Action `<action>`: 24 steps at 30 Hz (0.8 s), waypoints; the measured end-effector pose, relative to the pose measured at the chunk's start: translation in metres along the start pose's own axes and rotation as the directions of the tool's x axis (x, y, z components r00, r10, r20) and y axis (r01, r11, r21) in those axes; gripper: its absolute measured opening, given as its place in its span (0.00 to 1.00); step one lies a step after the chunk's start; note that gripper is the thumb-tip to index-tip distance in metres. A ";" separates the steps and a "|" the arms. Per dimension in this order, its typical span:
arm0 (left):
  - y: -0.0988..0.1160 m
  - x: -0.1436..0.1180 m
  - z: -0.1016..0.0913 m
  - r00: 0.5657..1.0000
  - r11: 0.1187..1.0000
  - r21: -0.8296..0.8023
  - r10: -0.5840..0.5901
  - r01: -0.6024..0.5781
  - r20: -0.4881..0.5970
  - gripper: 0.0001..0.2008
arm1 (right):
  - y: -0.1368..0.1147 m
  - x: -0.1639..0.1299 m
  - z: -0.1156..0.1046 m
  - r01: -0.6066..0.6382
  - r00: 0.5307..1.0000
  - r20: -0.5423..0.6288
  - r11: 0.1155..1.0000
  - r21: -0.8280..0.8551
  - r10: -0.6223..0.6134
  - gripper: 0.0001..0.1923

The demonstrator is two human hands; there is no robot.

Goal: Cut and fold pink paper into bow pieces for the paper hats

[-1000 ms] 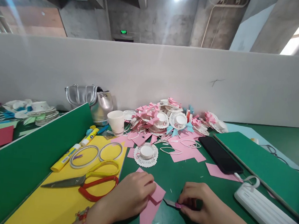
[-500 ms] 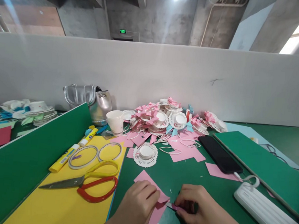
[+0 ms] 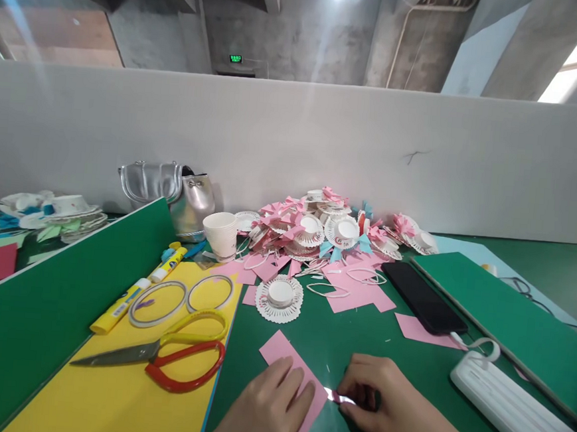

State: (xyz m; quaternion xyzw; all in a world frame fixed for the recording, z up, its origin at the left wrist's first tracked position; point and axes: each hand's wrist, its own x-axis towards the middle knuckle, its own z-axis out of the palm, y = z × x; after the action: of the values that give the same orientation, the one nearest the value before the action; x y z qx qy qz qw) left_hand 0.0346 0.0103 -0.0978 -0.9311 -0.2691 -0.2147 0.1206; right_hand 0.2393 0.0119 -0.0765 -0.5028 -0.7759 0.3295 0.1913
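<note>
My left hand [image 3: 271, 401] presses on a strip of pink paper [image 3: 278, 347] lying slantwise on the green table. Its fingers lie across the paper, and the thumb shows at the bottom edge of the view. Just to the right, my right hand [image 3: 378, 399] pinches a small purple-handled knife [image 3: 337, 397]. The knife's short shiny blade points left, at the paper's right edge. My grip hides part of the handle. Beyond the strip lies a small white paper hat [image 3: 280, 292] with a lacy brim.
Scissors [image 3: 186, 341], two tape rolls [image 3: 211, 294] and glue sticks [image 3: 120, 306] lie on yellow card at left. Behind are stacked paper cups [image 3: 220, 236] and a heap of decorated hats [image 3: 312, 228]. A phone [image 3: 424, 296] and a white power strip [image 3: 513, 407] lie at right.
The fold in the pink paper has opened out, and the strip now lies flatter. My left fingers have spread over it. The knife has turned slightly, while my right hand stays in place.
</note>
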 end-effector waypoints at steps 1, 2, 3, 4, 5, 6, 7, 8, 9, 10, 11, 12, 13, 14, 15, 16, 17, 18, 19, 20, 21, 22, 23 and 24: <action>0.000 -0.001 0.002 1.000 0.999 0.034 0.018 -0.018 0.012 0.26 | 0.000 0.000 0.001 0.004 1.000 -0.004 1.000 -0.002 -0.004 0.06; 0.000 -0.002 0.004 0.999 0.997 0.061 0.035 -0.037 0.024 0.27 | 0.000 0.000 0.001 0.008 1.000 -0.006 1.000 -0.004 -0.008 0.06; 0.001 -0.003 0.006 0.998 0.995 0.084 0.048 -0.050 0.033 0.27 | 0.000 -0.001 0.002 0.013 1.000 -0.011 1.000 -0.008 -0.013 0.06; 0.001 -0.004 0.008 0.998 0.993 0.106 0.052 -0.055 0.032 0.24 | 0.000 -0.001 0.002 0.017 1.000 -0.014 1.000 -0.013 -0.017 0.06; 0.001 -0.005 0.009 0.998 0.990 0.127 0.052 -0.055 0.029 0.20 | 0.001 -0.001 0.002 0.021 1.000 -0.018 1.000 -0.017 -0.021 0.06; 0.002 -0.006 0.010 0.998 0.988 0.144 0.051 -0.055 0.027 0.17 | 0.001 -0.002 0.002 0.022 1.000 -0.020 1.000 -0.021 -0.023 0.06; 0.002 -0.008 0.011 0.999 0.986 0.158 0.048 -0.052 0.025 0.13 | 0.001 -0.002 0.001 0.020 1.000 -0.022 0.999 -0.025 -0.021 0.06; 0.002 -0.009 0.012 0.999 0.984 0.169 0.044 -0.048 0.023 0.12 | 0.001 -0.003 0.000 0.016 1.000 -0.025 0.999 -0.028 -0.016 0.07; 0.002 -0.009 0.012 0.999 0.984 0.174 0.042 -0.046 0.025 0.12 | 0.002 -0.003 -0.001 0.010 1.000 -0.025 0.999 -0.030 -0.011 0.07; 0.002 -0.010 0.012 0.999 0.984 0.173 0.043 -0.047 0.029 0.12 | 0.002 -0.003 -0.002 0.005 1.000 -0.024 0.999 -0.034 -0.006 0.07; 0.002 -0.011 0.013 0.998 0.984 0.169 0.044 -0.049 0.035 0.13 | 0.003 -0.004 -0.002 0.002 1.000 -0.024 0.999 -0.040 -0.003 0.06; 0.002 -0.011 0.013 0.998 0.985 0.167 0.043 -0.049 0.039 0.13 | 0.004 -0.004 -0.003 0.002 1.000 -0.024 0.999 -0.045 -0.003 0.06; 0.002 -0.012 0.013 0.998 0.985 0.166 0.044 -0.051 0.043 0.14 | 0.005 -0.004 -0.002 0.004 1.000 -0.024 0.999 -0.048 -0.005 0.06; 0.003 -0.012 0.013 0.998 0.985 0.165 0.046 -0.054 0.051 0.14 | 0.005 -0.003 -0.002 0.006 1.000 -0.024 0.999 -0.048 -0.007 0.06; 0.003 -0.013 0.013 0.997 0.985 0.165 0.046 -0.055 0.058 0.15 | 0.005 -0.003 -0.001 0.007 1.000 -0.027 0.999 -0.048 -0.008 0.07; 0.003 -0.013 0.013 0.997 0.985 0.167 0.044 -0.054 0.065 0.15 | 0.005 -0.002 0.000 0.007 0.999 -0.031 0.999 -0.046 -0.009 0.07; 0.003 -0.013 0.013 0.997 0.984 0.169 0.040 -0.051 0.070 0.15 | 0.004 -0.001 0.002 0.007 0.999 -0.036 0.999 -0.044 -0.009 0.07; 0.003 -0.013 0.013 0.997 0.984 0.170 0.036 -0.048 0.072 0.15 | 0.002 0.000 0.003 0.007 0.999 -0.043 0.999 -0.042 -0.008 0.07; 0.003 -0.013 0.013 0.997 0.984 0.171 0.032 -0.043 0.067 0.15 | 0.001 0.001 0.004 0.005 0.999 -0.050 0.999 -0.042 -0.007 0.07; 0.004 -0.013 0.012 0.998 0.984 0.173 0.025 -0.035 0.056 0.15 | 0.000 0.002 0.005 0.001 0.998 -0.056 0.999 -0.042 -0.004 0.07; 0.004 -0.012 0.013 0.999 0.985 0.173 0.019 -0.026 0.042 0.14 | -0.001 0.002 0.006 -0.002 0.998 -0.060 0.999 -0.043 -0.001 0.07; 0.005 -0.012 0.013 0.999 0.985 0.171 0.019 -0.023 0.026 0.13 | -0.002 0.002 0.006 -0.004 0.998 -0.061 0.999 -0.046 0.002 0.07; 0.006 -0.011 0.014 1.000 0.985 0.171 0.018 -0.019 0.009 0.13 | -0.002 0.002 0.005 -0.007 0.998 -0.061 0.999 -0.051 0.004 0.07; 0.007 -0.011 0.015 1.000 0.985 0.173 0.019 -0.018 -0.006 0.12 | -0.002 0.001 0.004 -0.009 0.998 -0.058 0.998 -0.059 0.005 0.07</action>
State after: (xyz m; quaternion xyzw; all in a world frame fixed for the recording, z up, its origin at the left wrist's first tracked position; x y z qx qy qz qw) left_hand 0.0357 0.0046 -0.1169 -0.9187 -0.2778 -0.1930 0.2040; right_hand 0.2347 0.0113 -0.0777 -0.5204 -0.7777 0.2922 0.1975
